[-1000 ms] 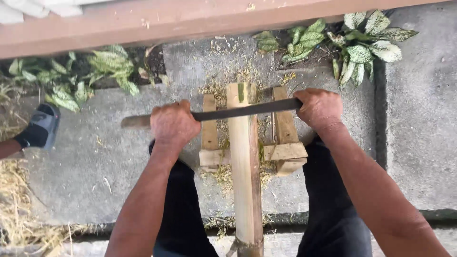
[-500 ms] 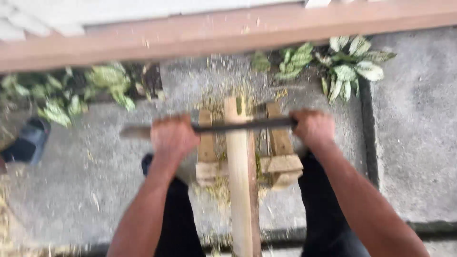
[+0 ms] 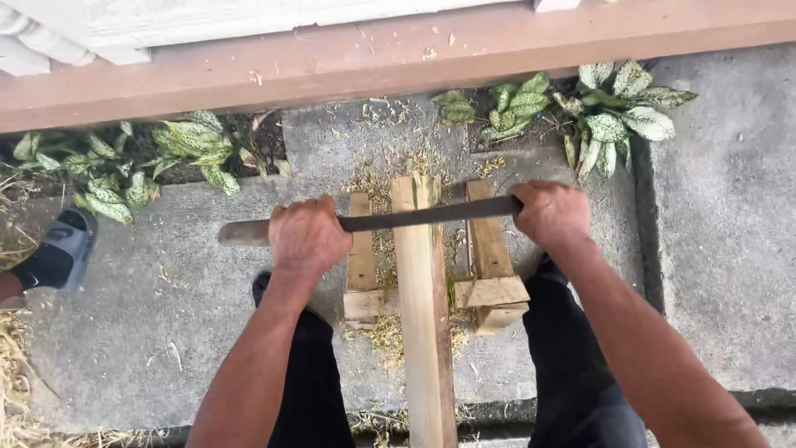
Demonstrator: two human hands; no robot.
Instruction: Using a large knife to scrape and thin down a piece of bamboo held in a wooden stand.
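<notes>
Legs: dark trousers (image 3: 572,373) at the bottom edge, one leg on each side of the plank.
Plank: pale wood plank (image 3: 424,315) running straight away from the person, between the knees, its far end near the planter strip.
Blocks: wooden blocks (image 3: 489,265) lying beside and under the plank on both sides, touching it.
Blade: long dark blade (image 3: 414,218) lying crosswise over the plank's far part, touching its top face, ends sticking out to both sides.
Left hand: left hand (image 3: 307,236) wrapped over the blade left of the plank; grip closed tight on the blade, knuckles up, with bare metal reaching past it to the left.
Right hand: right hand (image 3: 551,214) fisted on the blade's other end, right of the plank; grip closed around it.
Shavings: wood shavings (image 3: 390,174) scattered on the concrete floor (image 3: 166,332) around the plank's far end.
Sandal: dark sandal (image 3: 62,253) on a foot at the left edge, well apart from the hands.
Plants: speckled green plants (image 3: 613,116) in soil beyond the plank, left and right.
Ledge: reddish-brown ledge (image 3: 332,58) across the far side.
</notes>
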